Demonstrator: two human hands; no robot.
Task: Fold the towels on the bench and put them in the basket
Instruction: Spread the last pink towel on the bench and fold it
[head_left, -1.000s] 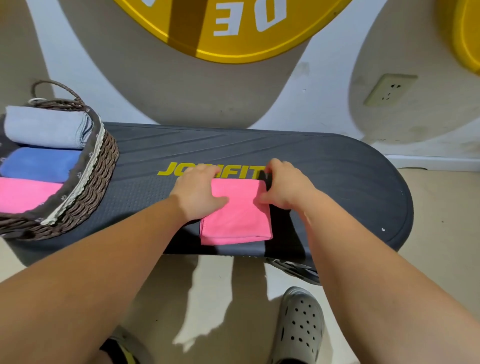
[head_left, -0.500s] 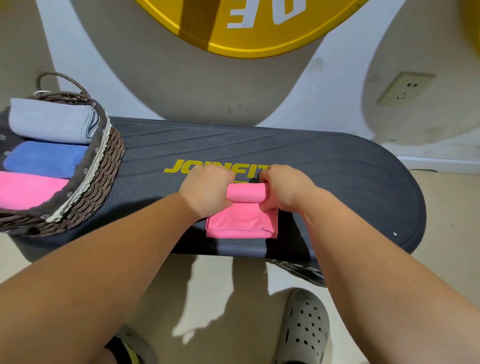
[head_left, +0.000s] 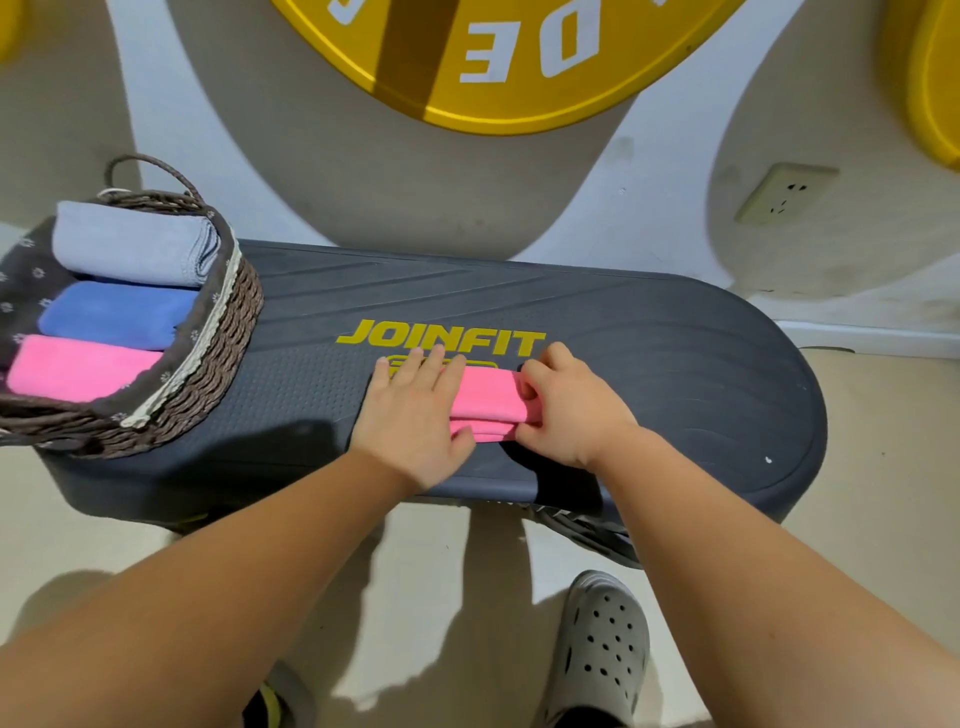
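A pink towel (head_left: 488, 400) lies folded into a narrow strip near the front edge of the dark bench (head_left: 649, 374), just below its yellow lettering. My left hand (head_left: 415, 415) presses flat on the towel's left half with straight fingers. My right hand (head_left: 566, 410) grips the towel's right end, fingers curled over its top and thumb at the lower fold. The woven basket (head_left: 208, 364) stands on the bench's left end and holds a grey, a blue and a pink folded towel side by side.
A wall with a large yellow disc (head_left: 493, 57) and a power socket (head_left: 784, 192) rises right behind the bench. My feet in grey clogs (head_left: 602, 649) stand on the beige floor in front of it.
The towel's far edge was rolled toward me and laid down, making the towel narrower. My left hand went from gripping the fold to lying flat on it.
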